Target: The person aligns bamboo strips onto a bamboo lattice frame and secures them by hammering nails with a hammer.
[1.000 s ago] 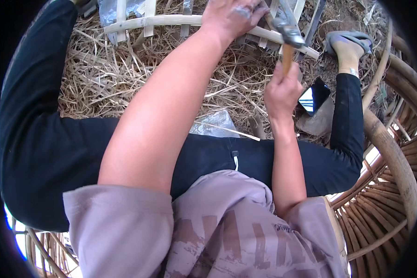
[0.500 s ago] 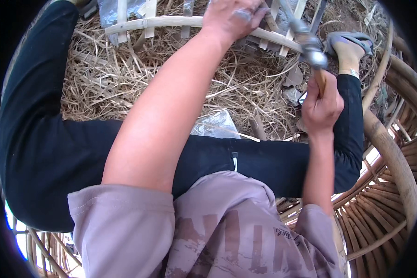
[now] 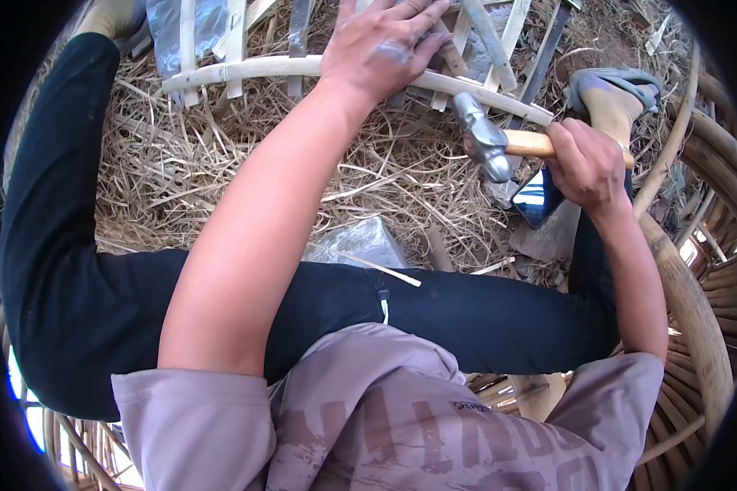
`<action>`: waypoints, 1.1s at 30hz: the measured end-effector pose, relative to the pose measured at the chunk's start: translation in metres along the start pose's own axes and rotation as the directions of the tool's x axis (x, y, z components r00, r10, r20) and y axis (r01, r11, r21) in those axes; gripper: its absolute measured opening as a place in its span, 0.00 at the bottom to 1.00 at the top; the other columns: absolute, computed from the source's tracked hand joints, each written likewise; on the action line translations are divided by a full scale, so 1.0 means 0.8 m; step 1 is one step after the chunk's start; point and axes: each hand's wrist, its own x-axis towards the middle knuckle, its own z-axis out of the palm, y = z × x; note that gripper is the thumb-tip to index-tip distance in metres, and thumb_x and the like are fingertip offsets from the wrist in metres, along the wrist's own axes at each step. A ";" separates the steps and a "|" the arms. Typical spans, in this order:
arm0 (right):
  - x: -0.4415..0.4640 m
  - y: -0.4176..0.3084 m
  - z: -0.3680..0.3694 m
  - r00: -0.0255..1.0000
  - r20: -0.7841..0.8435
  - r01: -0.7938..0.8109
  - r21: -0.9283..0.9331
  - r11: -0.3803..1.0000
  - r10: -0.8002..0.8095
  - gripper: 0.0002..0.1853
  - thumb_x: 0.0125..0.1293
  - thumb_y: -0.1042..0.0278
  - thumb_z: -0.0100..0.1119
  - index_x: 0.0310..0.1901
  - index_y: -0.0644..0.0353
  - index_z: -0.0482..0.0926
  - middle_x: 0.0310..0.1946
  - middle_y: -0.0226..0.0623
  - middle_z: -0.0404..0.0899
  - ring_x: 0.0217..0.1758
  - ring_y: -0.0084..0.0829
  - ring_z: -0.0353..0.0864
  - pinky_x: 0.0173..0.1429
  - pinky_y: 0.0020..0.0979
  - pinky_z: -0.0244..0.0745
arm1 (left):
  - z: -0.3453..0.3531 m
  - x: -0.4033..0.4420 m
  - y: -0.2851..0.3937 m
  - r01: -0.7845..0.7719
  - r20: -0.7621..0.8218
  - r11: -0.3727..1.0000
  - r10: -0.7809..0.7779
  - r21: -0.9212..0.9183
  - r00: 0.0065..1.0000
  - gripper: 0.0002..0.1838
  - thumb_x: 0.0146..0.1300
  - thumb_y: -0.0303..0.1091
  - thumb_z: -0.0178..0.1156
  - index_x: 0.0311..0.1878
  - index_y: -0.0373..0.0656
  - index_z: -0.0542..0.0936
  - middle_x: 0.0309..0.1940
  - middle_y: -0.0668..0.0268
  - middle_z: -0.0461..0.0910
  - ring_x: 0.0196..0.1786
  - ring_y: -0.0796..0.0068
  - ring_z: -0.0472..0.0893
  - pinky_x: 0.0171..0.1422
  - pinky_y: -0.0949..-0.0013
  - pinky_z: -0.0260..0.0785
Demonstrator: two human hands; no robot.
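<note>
My right hand (image 3: 588, 166) is closed round the wooden handle of a ball-peen hammer (image 3: 487, 141). Its metal head points left, over the straw just below a curved bamboo strip (image 3: 278, 67). My left hand (image 3: 385, 49) rests on that strip and the pale slats (image 3: 236, 41) crossing it. The left fingers are stretched out and partly cut off at the top edge; what lies under the palm is hidden. A short brown stick (image 3: 452, 59) shows beside the left thumb.
Straw (image 3: 401, 172) covers the ground between my bent legs. A phone (image 3: 537, 198) lies below the hammer. A grey plastic piece (image 3: 364, 241) and a thin strip (image 3: 385, 270) are near my lap. Curved bamboo poles (image 3: 688, 303) stand at the right.
The hammer has swung down and turned, its head now pointing left instead of up. My right hand has moved slightly right. My left hand and the slatted frame appear shifted slightly left and down.
</note>
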 end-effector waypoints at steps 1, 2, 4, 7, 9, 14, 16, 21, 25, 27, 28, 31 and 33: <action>0.003 0.005 0.000 1.000 -0.011 0.022 -0.008 1.000 -0.022 0.11 0.57 0.69 0.68 0.38 0.58 0.76 0.24 0.32 0.69 0.24 0.31 0.77 0.27 0.35 0.72 | -0.001 0.001 0.001 0.007 0.014 1.000 -0.007 0.005 1.000 0.24 0.77 0.49 0.55 0.68 0.50 0.81 0.77 0.66 0.72 0.83 0.58 0.62 0.86 0.30 0.38; 0.007 0.011 0.000 0.999 -0.023 0.044 -0.017 0.999 -0.044 0.10 0.58 0.68 0.67 0.39 0.58 0.76 0.24 0.31 0.69 0.24 0.30 0.78 0.27 0.35 0.72 | -0.003 0.002 0.002 0.013 0.029 1.000 -0.013 0.010 1.000 0.24 0.77 0.49 0.55 0.69 0.50 0.81 0.77 0.65 0.72 0.83 0.58 0.62 0.86 0.30 0.39; 0.008 0.025 0.006 0.995 -0.026 0.100 -0.043 0.994 -0.101 0.09 0.61 0.67 0.66 0.40 0.57 0.76 0.24 0.30 0.69 0.24 0.29 0.78 0.26 0.34 0.72 | -0.008 0.003 0.005 0.027 0.045 1.000 -0.027 0.009 0.999 0.23 0.76 0.48 0.56 0.68 0.51 0.81 0.76 0.65 0.72 0.83 0.58 0.62 0.86 0.31 0.39; 0.005 0.044 0.022 0.992 0.042 0.120 -0.082 0.989 -0.117 0.08 0.66 0.65 0.63 0.40 0.55 0.75 0.23 0.29 0.67 0.23 0.26 0.78 0.25 0.32 0.71 | -0.010 0.004 0.006 0.037 0.068 0.999 -0.038 0.022 0.997 0.22 0.75 0.48 0.57 0.67 0.51 0.83 0.75 0.65 0.74 0.83 0.58 0.62 0.86 0.31 0.40; 0.005 0.045 0.033 0.990 0.142 0.022 -0.101 0.995 -0.008 0.06 0.68 0.65 0.61 0.40 0.54 0.74 0.23 0.28 0.66 0.23 0.25 0.78 0.24 0.32 0.71 | -0.009 0.005 0.007 0.026 0.063 0.999 -0.029 0.040 0.998 0.22 0.74 0.47 0.59 0.66 0.51 0.84 0.74 0.65 0.75 0.83 0.57 0.64 0.86 0.32 0.41; 0.015 0.031 0.023 0.991 -0.006 0.132 -0.064 0.989 -0.133 0.06 0.69 0.64 0.61 0.39 0.53 0.73 0.23 0.27 0.68 0.22 0.24 0.78 0.23 0.31 0.72 | -0.006 0.002 0.005 0.023 0.063 0.998 -0.026 0.054 0.998 0.22 0.72 0.45 0.62 0.66 0.51 0.83 0.74 0.65 0.75 0.82 0.56 0.64 0.86 0.33 0.41; 0.013 0.039 0.034 0.996 0.061 0.067 -0.182 0.981 -0.057 0.06 0.68 0.65 0.60 0.38 0.53 0.73 0.23 0.27 0.68 0.22 0.23 0.77 0.23 0.30 0.72 | -0.008 0.003 0.007 0.021 0.074 0.997 -0.026 0.069 0.997 0.22 0.72 0.45 0.62 0.66 0.51 0.83 0.74 0.65 0.75 0.82 0.55 0.64 0.86 0.32 0.42; 0.012 0.038 0.026 0.981 -0.056 0.182 -0.034 0.983 -0.184 0.04 0.71 0.66 0.58 0.41 0.52 0.73 0.24 0.28 0.70 0.21 0.23 0.78 0.21 0.30 0.72 | -0.011 0.005 0.010 0.016 0.069 0.998 -0.021 0.064 0.997 0.22 0.72 0.45 0.62 0.66 0.50 0.84 0.74 0.63 0.76 0.83 0.54 0.63 0.85 0.31 0.43; 0.016 0.036 0.028 0.993 0.011 0.122 -0.060 0.991 -0.121 0.04 0.71 0.67 0.57 0.41 0.53 0.73 0.23 0.29 0.70 0.22 0.25 0.79 0.21 0.31 0.73 | -0.005 0.004 0.006 -0.015 0.053 0.996 0.010 0.085 0.999 0.22 0.72 0.44 0.62 0.65 0.47 0.84 0.73 0.62 0.77 0.82 0.51 0.64 0.85 0.30 0.44; 0.010 0.039 0.031 0.991 0.037 0.128 -0.059 0.990 -0.126 0.04 0.70 0.67 0.58 0.41 0.53 0.73 0.23 0.29 0.70 0.22 0.25 0.79 0.21 0.31 0.73 | -0.009 0.001 0.009 -0.007 0.065 0.998 0.003 0.066 0.998 0.22 0.72 0.44 0.62 0.65 0.47 0.84 0.73 0.62 0.77 0.82 0.51 0.64 0.85 0.30 0.43; 0.012 0.039 0.026 0.991 0.011 0.135 -0.058 0.989 -0.134 0.05 0.69 0.67 0.58 0.41 0.53 0.73 0.23 0.29 0.70 0.22 0.25 0.79 0.21 0.31 0.73 | -0.010 0.005 0.009 -0.010 0.061 0.998 0.007 0.063 0.998 0.22 0.72 0.43 0.62 0.65 0.47 0.84 0.73 0.62 0.77 0.82 0.51 0.64 0.85 0.30 0.43; 0.018 0.032 0.007 0.984 -0.064 0.161 -0.040 0.986 -0.163 0.06 0.67 0.67 0.60 0.41 0.53 0.73 0.22 0.29 0.70 0.21 0.25 0.79 0.22 0.30 0.73 | -0.010 0.004 0.009 -0.006 0.066 0.997 0.002 0.072 0.998 0.22 0.73 0.44 0.61 0.65 0.47 0.84 0.73 0.61 0.77 0.83 0.51 0.63 0.85 0.31 0.42; 0.012 0.034 0.020 0.980 -0.082 0.182 -0.016 0.983 -0.182 0.07 0.65 0.67 0.62 0.39 0.53 0.73 0.21 0.28 0.69 0.21 0.23 0.78 0.22 0.29 0.72 | -0.010 -0.001 0.012 0.004 0.073 0.998 -0.008 0.055 0.997 0.22 0.74 0.43 0.60 0.65 0.46 0.84 0.73 0.61 0.77 0.83 0.51 0.62 0.86 0.32 0.41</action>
